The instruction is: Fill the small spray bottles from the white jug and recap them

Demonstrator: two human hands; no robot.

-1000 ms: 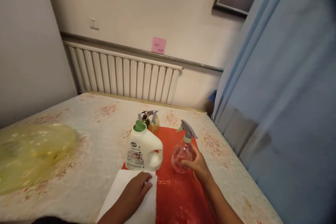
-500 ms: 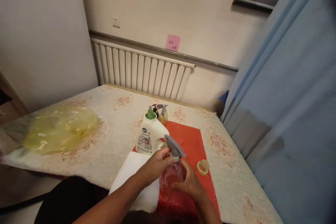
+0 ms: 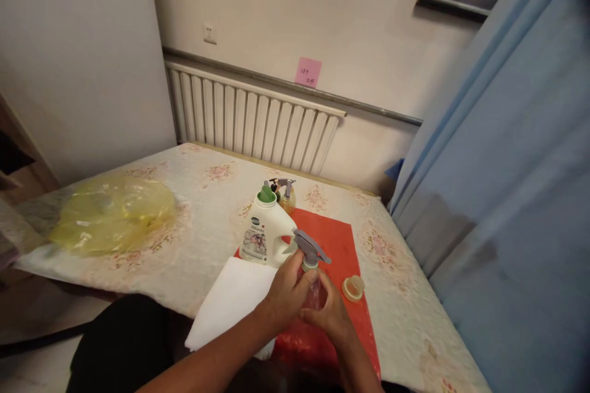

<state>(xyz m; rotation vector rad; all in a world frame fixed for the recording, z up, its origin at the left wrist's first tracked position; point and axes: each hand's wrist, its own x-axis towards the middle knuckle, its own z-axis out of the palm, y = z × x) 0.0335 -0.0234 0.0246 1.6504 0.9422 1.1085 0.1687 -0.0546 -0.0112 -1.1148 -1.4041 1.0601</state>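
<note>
Both hands are on a clear spray bottle [image 3: 316,295] with a grey trigger head, over the red mat. My left hand [image 3: 289,288] closes its thumb and fingers round the collar just below the head. Lower down, my right hand [image 3: 329,310] wraps the bottle's body from the right; part of the body is hidden behind the hands. Just beyond stands a white jug [image 3: 265,230] with a handle, its neck open and a green spout inside. To the right of my hands, a translucent cap [image 3: 353,288] lies on the mat's edge.
More spray bottles [image 3: 287,196] stand behind the jug. A folded white cloth [image 3: 230,301] lies left of my hands, partly over the red mat [image 3: 329,230]. A yellow plastic bag [image 3: 113,215] rests at the table's left; a blue curtain [image 3: 507,184] hangs along the right.
My left hand has shifted round the collar and now covers more of the bottle. The bottle and both hands sit slightly further right in view, and the camera has shifted a little.
</note>
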